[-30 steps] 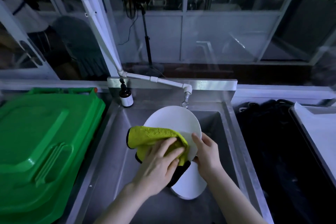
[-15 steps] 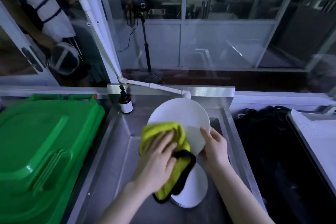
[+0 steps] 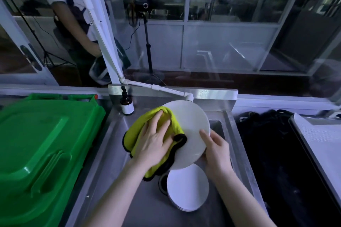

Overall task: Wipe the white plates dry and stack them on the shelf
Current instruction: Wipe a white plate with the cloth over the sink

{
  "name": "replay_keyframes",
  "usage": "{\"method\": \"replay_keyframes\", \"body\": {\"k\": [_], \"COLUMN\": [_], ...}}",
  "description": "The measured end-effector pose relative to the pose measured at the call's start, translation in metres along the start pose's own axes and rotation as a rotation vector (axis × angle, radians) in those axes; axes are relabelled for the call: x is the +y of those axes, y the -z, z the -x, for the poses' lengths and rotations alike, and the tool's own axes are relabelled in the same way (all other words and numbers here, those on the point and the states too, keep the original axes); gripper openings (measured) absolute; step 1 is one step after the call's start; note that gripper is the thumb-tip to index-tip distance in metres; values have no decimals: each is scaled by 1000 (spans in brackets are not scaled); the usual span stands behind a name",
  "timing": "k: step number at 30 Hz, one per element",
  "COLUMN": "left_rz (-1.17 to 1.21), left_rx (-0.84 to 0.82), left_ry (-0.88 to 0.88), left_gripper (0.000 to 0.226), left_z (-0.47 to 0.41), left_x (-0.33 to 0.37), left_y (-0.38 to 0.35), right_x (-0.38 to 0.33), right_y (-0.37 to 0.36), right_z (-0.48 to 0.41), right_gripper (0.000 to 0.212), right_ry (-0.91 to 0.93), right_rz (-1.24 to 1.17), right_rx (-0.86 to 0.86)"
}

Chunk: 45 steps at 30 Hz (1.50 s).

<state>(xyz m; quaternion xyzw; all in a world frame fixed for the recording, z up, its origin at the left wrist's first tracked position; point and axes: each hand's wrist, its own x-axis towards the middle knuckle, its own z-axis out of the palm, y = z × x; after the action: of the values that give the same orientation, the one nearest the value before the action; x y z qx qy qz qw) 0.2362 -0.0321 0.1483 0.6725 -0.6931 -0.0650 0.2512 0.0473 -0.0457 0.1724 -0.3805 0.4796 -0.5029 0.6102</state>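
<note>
At six o'clock in the view a low stack of plates (image 3: pixel 188 189), round, flat and matt white, lies on the floor of the steel sink (image 3: pixel 114 171), its left edge over the dark ring of the drain (image 3: pixel 162 183). Just above it the right hand (image 3: pixel 217 153) grasps a single white plate (image 3: pixel 191 127) by its rim at about four o'clock, thumb laid on the smooth face and the other fingers curled out of sight behind; the plate is held tilted over the basin, clear of the stack. The left hand (image 3: pixel 155 142) lies flat, fingers straight and spread, pressing a fluffy yellow cloth (image 3: pixel 132 135) with black piping against the plate's left half, from seven to eleven o'clock. At nine o'clock of the sink sits a glossy green plastic bin lid (image 3: pixel 36 143) with moulded ridges; at three o'clock a crumpled black bag (image 3: pixel 276 153) and, beyond it, a pale flat tray (image 3: pixel 323 143). At the basin's far-left corner stands a small brown bottle (image 3: pixel 127 105) with a white label. A jointed white tap pipe (image 3: pixel 166 89) runs along the back ledge and ends above the plate's top edge. Behind the glass panes stand a thin black tripod (image 3: pixel 147 46) at twelve o'clock and a person (image 3: pixel 73 24) at ten.
</note>
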Motion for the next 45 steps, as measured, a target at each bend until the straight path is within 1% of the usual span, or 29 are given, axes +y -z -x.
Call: {"method": "replay_keyframes", "body": {"k": [3,6,9,10,12,14,15,17,18,20,23,27,31,33,36,39,41,43,45], "left_rz": [-39,62,56,39,45,109,172,298,309,253,258,245,189,125,-20,-85,-93,-35,44], "left_rx": [-65,-86,-120,-126,-148,-153,-120,4,60,97,4,-80,-160,-200,-143,-74,-94,-141,-189], "left_ry": [-63,-103,-121,-133,-100,-47,-27,14,33,7,-102,-193,-290,-303,-231,-96,-98,-172,-235], "left_gripper": [54,62,59,57,56,66,75,89,89,77,62,53,56,59,60,60,59,58,61], "left_z": [15,28,22,16,1,-10,-13,-11,-8,3,20,23,-1,-15,-30,-28,-16,0,17], "left_x": [2,22,40,44,45,38,34,28,27,30,42,50,47,39,26,19,21,31,46], "left_y": [-2,-12,-17,-17,-15,-12,-10,-5,-2,0,-5,-12,-8,-5,1,5,4,2,-4], "right_x": [-12,-12,-7,-6,-2,3,5,6,4,-1,-7,-4,6,10,6,-11,-20,-22,-20], "right_y": [4,3,1,0,-3,-2,-1,4,5,5,5,9,6,5,7,10,11,12,13], "right_z": [-12,-14,-8,-5,0,4,6,7,5,-1,-11,-12,0,8,11,5,-1,-5,-5], "right_gripper": [27,28,20,21,25,23,21,20,19,25,26,25,32,28,23,25,33,40,36], "right_ry": [61,44,5,-1,0,-7,-18,-32,-30,-3,21,-3,-32,-59,-54,45,96,91,85], "right_rz": [-5,-5,-18,-16,-2,7,6,-11,-19,-25,-39,-24,-35,-44,-65,-49,-33,-58,-46], "right_rx": [66,69,24,-7,-54,-64,-57,-32,-27,-14,43,71,3,-36,-37,3,31,50,66]}}
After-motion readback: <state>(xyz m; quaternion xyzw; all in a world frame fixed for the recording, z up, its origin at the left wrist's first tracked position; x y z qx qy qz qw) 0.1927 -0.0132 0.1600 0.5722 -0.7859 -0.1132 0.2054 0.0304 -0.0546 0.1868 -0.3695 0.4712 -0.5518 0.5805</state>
